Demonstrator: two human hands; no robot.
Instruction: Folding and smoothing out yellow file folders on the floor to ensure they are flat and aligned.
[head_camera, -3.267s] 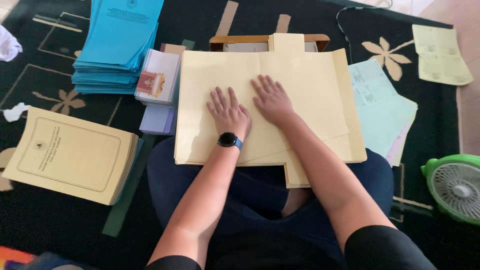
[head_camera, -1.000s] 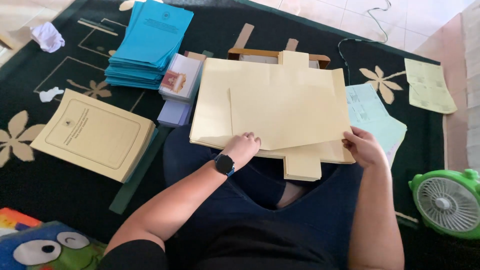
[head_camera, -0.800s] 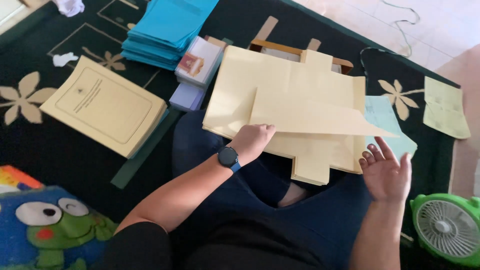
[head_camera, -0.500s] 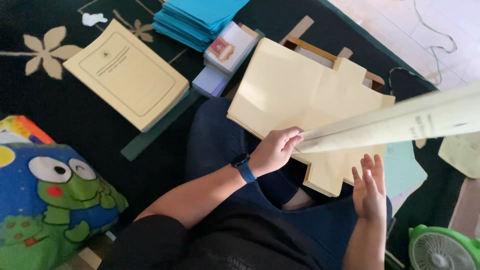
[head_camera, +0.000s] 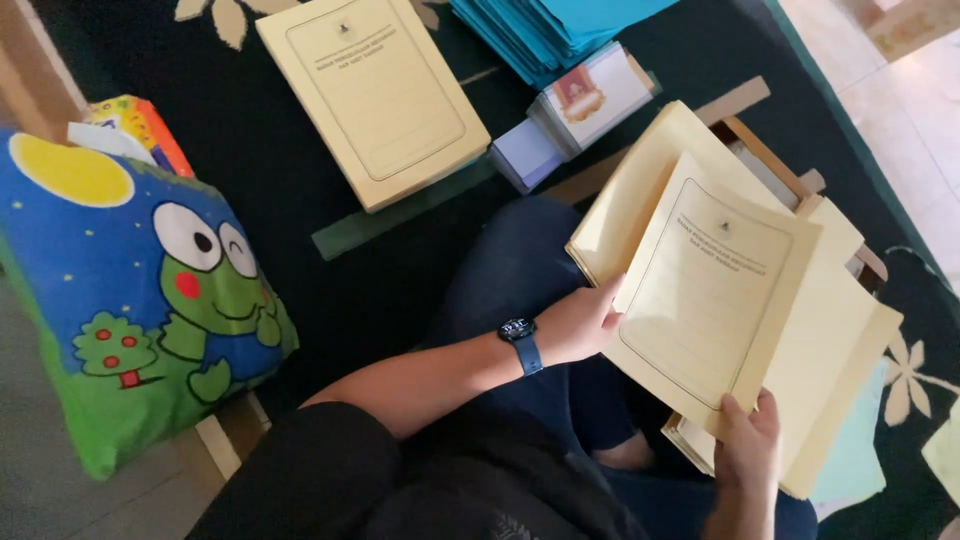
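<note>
I hold a folded yellow paper folder (head_camera: 712, 290) above my lap with both hands. My left hand (head_camera: 582, 322), with a dark watch on its wrist, grips the folder's left edge. My right hand (head_camera: 748, 443) pinches its bottom corner. Under it lies a stack of unfolded yellow folder sheets (head_camera: 840, 350) on a small wooden stand (head_camera: 765, 160). A separate pile of finished yellow folders (head_camera: 375, 90) rests on the dark rug to the upper left.
A blue cushion with a green frog (head_camera: 130, 290) lies at the left. A stack of blue folders (head_camera: 560, 25) and a bundle of small white and lilac cards (head_camera: 570, 115) sit at the top. Pale green sheets (head_camera: 855, 460) lie at the right.
The top yellow sheet was lifted off the stack and folded shut; both hands now hold it. The view has swung left, which brings the frog cushion into sight.
</note>
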